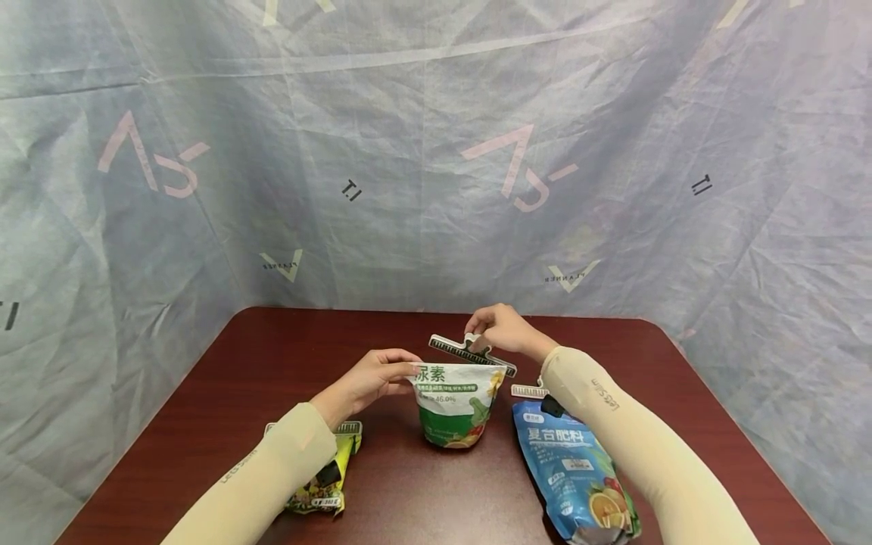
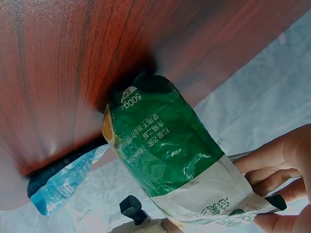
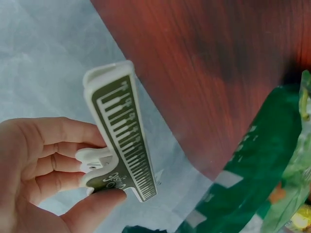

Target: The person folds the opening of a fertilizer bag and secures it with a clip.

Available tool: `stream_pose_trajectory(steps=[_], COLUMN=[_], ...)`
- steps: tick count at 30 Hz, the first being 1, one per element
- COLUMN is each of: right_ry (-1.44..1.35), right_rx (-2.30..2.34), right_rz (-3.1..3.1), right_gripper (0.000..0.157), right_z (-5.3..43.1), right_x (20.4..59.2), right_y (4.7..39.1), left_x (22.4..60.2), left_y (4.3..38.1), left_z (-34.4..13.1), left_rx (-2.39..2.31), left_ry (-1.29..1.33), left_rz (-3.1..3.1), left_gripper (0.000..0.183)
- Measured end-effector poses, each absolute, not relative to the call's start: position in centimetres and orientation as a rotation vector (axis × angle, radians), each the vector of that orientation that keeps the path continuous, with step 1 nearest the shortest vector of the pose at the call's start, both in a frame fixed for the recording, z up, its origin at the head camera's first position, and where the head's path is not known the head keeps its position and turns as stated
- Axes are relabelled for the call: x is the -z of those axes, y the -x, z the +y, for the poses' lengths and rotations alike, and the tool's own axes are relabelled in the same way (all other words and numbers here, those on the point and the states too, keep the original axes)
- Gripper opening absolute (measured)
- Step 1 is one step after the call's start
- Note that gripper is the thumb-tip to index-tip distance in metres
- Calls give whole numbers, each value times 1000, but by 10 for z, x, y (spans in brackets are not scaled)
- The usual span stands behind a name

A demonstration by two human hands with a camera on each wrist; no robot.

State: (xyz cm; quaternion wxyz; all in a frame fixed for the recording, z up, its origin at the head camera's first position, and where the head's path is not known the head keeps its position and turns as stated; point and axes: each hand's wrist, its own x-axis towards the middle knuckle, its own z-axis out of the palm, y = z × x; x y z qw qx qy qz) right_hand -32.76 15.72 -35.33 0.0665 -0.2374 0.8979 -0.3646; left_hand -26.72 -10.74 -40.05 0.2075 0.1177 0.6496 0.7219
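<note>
A green and white fertilizer bag stands upright mid-table, its top edge folded or flattened. At its upper left corner, my left hand pinches the bag between thumb and fingers. The left wrist view shows the bag's green back with the fingers at its white top. My right hand holds a long bag clip by its handle, just behind and above the bag's top right. In the right wrist view the clip bears a piano-key pattern; its long bar is apart from the bag.
A blue fertilizer bag lies at the right, partly under my right forearm, with a white clip at its top. At the left, a yellow bag with another clip is partly hidden by my left sleeve. A grey cloth hangs behind the table.
</note>
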Motion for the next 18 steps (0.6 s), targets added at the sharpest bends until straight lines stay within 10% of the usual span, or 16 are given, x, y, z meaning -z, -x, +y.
stream_pose_trajectory(steps=[18], right_ry=[743], right_rx=[1207], right_rz=[2689], right_gripper=[23], right_z=[156], right_x=[318], right_y=[319], left_x=[402], left_y=[268], left_z=[-107], left_rx=[-2019], left_ry=[-324], left_rz=[1800], left_gripper=[12])
